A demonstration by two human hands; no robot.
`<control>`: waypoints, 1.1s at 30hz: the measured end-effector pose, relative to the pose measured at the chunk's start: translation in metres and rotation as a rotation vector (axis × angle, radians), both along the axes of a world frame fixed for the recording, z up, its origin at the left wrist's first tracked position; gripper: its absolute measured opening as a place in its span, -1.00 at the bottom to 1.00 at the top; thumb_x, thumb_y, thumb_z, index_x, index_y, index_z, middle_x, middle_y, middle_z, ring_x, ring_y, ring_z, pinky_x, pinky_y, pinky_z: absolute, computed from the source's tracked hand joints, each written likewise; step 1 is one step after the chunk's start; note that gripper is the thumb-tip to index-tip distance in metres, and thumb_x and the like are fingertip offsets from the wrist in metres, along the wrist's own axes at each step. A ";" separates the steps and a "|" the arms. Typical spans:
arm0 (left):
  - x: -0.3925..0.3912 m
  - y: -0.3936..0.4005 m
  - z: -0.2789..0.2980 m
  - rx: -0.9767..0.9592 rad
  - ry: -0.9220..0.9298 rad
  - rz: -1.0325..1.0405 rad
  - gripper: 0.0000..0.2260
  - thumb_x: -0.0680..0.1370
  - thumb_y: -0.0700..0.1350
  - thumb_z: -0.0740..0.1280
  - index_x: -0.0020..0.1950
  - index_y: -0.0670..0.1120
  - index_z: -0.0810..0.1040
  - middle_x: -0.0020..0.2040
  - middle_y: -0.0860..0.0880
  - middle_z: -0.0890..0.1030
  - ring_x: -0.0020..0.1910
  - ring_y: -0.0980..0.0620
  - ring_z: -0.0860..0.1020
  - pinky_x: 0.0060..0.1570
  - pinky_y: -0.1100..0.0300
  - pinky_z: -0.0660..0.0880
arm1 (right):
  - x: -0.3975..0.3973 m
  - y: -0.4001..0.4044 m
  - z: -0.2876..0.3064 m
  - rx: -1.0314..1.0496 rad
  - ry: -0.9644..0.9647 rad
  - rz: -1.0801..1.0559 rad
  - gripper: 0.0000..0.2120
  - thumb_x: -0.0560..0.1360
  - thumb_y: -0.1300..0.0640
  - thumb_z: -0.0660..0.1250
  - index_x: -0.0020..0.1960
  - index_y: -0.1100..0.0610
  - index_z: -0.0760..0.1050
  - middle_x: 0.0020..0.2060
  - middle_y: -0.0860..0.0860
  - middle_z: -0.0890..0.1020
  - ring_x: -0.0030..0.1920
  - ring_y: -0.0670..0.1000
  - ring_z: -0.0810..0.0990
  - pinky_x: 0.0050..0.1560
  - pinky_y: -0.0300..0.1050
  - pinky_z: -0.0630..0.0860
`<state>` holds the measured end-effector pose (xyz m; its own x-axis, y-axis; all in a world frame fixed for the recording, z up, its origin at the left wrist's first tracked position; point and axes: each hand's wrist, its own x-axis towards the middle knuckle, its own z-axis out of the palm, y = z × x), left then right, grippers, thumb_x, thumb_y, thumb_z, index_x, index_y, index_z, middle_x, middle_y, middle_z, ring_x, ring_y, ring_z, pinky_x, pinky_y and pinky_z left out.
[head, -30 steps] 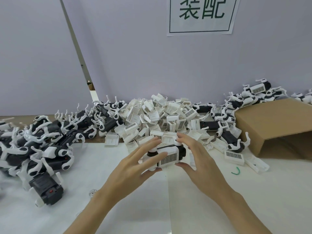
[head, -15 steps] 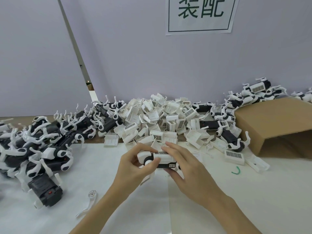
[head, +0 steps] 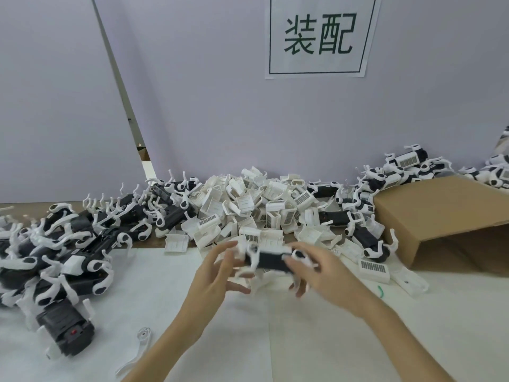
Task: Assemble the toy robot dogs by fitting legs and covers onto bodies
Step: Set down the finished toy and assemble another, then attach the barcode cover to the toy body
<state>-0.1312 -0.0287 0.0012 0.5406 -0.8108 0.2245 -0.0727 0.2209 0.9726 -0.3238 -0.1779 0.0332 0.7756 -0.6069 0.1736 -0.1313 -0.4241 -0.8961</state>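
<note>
Here toy dog (head: 271, 261) between hands: right hand (head: 325, 274) grips it, left hand (head: 217, 274) loose (blurred).

Toy dog (head: 271, 260) rotated, dark side now facing up; left hand (head: 213, 282) fingers loosened.

Both hands (blurred) around a toy dog body (head: 271, 261), left hand (head: 217, 274), right hand (head: 325, 274), cover pile (head: 256, 208) behind
</note>
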 end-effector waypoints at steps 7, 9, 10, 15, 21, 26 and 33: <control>0.040 0.002 -0.011 0.060 -0.403 0.371 -0.94 0.69 -0.10 0.35 0.12 0.05 0.61 0.00 0.14 0.67 0.02 0.14 0.64 -0.09 0.20 0.63 | -0.014 -0.097 0.075 0.831 -0.635 -0.086 -0.31 0.59 -0.21 0.35 0.56 0.13 0.28 0.35 0.34 0.49 0.35 0.31 0.58 0.35 0.10 0.55; 0.055 0.004 -0.019 0.118 -0.634 0.454 -0.91 0.68 -0.15 0.38 0.10 0.05 0.60 0.05 0.15 0.62 0.06 0.15 0.59 0.00 0.22 0.54 | -0.017 -0.097 0.065 0.777 -0.486 -0.115 -0.27 0.55 -0.19 0.41 0.60 0.01 0.21 0.35 0.40 0.47 0.27 0.31 0.64 0.32 0.10 0.55; 0.062 0.003 -0.024 0.149 -0.713 0.480 -0.91 0.67 -0.17 0.39 0.13 0.02 0.61 0.09 0.12 0.59 0.10 0.10 0.56 0.08 0.17 0.52 | -0.016 -0.092 0.054 0.736 -0.408 -0.126 -0.34 0.54 -0.16 0.43 0.54 0.01 0.30 0.33 0.39 0.51 0.22 0.28 0.68 0.25 0.06 0.58; 0.087 -0.011 -0.040 0.370 -0.818 0.573 -0.79 0.65 -0.17 0.40 0.28 -0.12 0.60 0.30 -0.05 0.50 0.38 -0.12 0.40 0.15 0.20 0.35 | -0.007 -0.051 -0.022 0.782 -0.382 -0.137 -0.55 0.54 0.08 0.44 0.34 0.29 0.52 0.12 0.32 0.70 0.10 0.32 0.72 -0.06 0.02 0.71; 0.157 -0.048 -0.001 0.694 -1.063 0.647 -0.72 0.72 -0.08 0.26 0.33 -0.22 0.58 0.66 -0.32 0.16 0.63 -0.33 0.13 0.58 -0.18 0.12 | 0.000 -0.027 -0.049 0.639 -0.277 -0.186 -0.76 0.68 0.16 0.28 0.17 0.29 0.64 -0.05 0.30 0.72 -0.14 0.20 0.73 -0.20 -0.11 0.67; 0.206 -0.065 0.022 1.150 -1.108 0.351 -0.57 0.75 0.16 0.06 0.49 0.02 0.52 0.72 -0.19 0.06 0.70 -0.18 -0.03 0.60 -0.18 0.01 | -0.002 -0.021 -0.048 0.594 -0.254 -0.174 -0.76 0.70 0.20 0.24 0.10 0.27 0.67 -0.16 0.23 0.71 -0.23 0.14 0.68 -0.21 -0.10 0.60; 0.189 -0.053 0.006 0.821 -1.415 0.591 -0.70 0.73 0.02 0.23 0.17 -0.02 0.75 0.41 -0.15 0.49 0.48 -0.19 0.36 0.38 -0.14 0.28 | 0.003 -0.016 -0.046 0.494 -0.158 -0.156 -0.74 0.71 0.22 0.22 0.07 0.24 0.68 -0.19 0.19 0.72 -0.25 0.09 0.68 -0.21 -0.16 0.59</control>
